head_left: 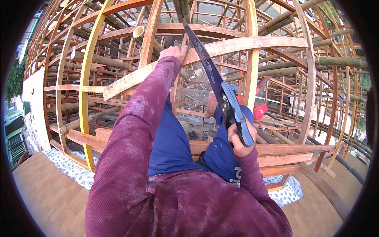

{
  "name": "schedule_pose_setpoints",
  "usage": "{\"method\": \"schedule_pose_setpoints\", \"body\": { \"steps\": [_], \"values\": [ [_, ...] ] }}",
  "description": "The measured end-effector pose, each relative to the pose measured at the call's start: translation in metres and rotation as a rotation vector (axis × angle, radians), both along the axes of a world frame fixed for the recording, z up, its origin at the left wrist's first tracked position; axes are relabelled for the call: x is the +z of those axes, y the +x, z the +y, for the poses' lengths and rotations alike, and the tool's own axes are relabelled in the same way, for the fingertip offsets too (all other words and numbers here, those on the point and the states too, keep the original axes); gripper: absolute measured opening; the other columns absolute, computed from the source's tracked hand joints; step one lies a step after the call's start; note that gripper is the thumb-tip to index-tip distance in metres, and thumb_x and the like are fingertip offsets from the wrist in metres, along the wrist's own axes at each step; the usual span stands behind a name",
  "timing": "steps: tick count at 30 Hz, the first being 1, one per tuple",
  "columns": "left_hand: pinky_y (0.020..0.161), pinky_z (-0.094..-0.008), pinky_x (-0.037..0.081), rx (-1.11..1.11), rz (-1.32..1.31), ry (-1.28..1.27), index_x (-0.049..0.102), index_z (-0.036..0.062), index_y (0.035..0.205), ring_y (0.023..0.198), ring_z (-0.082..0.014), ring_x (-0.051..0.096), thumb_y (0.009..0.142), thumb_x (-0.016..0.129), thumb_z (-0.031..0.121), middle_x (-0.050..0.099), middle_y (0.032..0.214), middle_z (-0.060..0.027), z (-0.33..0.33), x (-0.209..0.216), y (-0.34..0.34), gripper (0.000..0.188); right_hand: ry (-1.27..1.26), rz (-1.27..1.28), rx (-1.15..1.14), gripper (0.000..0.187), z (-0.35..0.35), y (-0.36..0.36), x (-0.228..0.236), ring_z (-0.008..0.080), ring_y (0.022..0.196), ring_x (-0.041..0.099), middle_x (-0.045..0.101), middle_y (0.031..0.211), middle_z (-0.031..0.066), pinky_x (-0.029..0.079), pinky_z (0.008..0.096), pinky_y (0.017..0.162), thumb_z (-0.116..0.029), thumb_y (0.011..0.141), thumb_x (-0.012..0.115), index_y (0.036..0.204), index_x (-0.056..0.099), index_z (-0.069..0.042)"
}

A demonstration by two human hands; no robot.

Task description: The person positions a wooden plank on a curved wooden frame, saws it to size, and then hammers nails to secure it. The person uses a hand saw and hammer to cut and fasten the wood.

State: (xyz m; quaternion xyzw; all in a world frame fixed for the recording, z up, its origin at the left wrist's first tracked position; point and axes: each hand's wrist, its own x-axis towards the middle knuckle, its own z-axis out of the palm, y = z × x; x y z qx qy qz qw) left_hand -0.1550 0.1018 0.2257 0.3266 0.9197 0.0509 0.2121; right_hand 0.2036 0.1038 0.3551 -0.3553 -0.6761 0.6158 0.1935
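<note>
My right hand (242, 139) is wrapped round the blue and black handle of a handsaw (204, 63). The saw's dark, pale-smeared blade points away from me and up to the left, crossing a long plank (244, 44). This pale brown plank lies slantwise in front of me, its near end low at the left and its far end high at the right. My left hand (173, 53) grips the plank just left of the blade, its fingers partly hidden behind the wood. Whether the saw teeth touch the wood, I cannot tell.
I sit on a wooden beam (292, 149), my bare feet (211, 106) resting below. Upright timbers (251, 75) and a yellowish post (83, 106) stand around me. Bamboo poles (284, 71) cross among the framework. A red rounded thing (259, 112) shows beyond my right knee. Wood-look flooring (43, 189) lies behind.
</note>
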Motion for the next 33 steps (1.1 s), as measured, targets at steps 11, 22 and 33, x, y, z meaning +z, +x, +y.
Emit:
{"method": "schedule_pose_setpoints", "body": {
  "steps": [11, 22, 33],
  "values": [
    [0.092, -0.0486, 0.051, -0.018, -0.019, 0.033, 0.074, 0.0035, 0.102, 0.099, -0.0405, 0.068, 0.098, 0.034, 0.053, 0.071, 0.101, -0.0238, 0.018, 0.001, 0.005, 0.064, 0.023, 0.062, 0.144, 0.044, 0.063, -0.083, -0.046, 0.0110, 0.057, 0.056, 0.059, 0.068, 0.0035, 0.046, 0.0258, 0.056, 0.001, 0.077, 0.056, 0.121, 0.058, 0.005],
    [0.089, -0.0487, 0.051, 0.002, -0.049, -0.005, 0.074, 0.0019, 0.101, 0.097, -0.0395, 0.068, 0.099, 0.034, 0.051, 0.071, 0.098, -0.0233, -0.001, 0.008, 0.005, 0.064, 0.128, -0.239, 0.081, 0.062, -0.028, 0.075, 0.046, 0.0102, 0.057, 0.057, 0.060, 0.067, 0.0042, 0.047, 0.0248, 0.058, 0.004, 0.070, 0.056, 0.131, 0.054, 0.006],
    [0.091, -0.0486, 0.051, -0.041, -0.005, 0.024, 0.074, 0.0008, 0.101, 0.100, -0.0396, 0.067, 0.098, 0.034, 0.053, 0.071, 0.100, -0.0238, 0.002, -0.031, -0.014, 0.066, -0.101, 0.021, 0.052, 0.019, 0.016, -0.036, -0.005, 0.0099, 0.054, 0.055, 0.058, 0.065, 0.0038, 0.046, 0.0243, 0.053, 0.001, 0.075, 0.053, 0.093, 0.057, 0.003]
  ]
}}
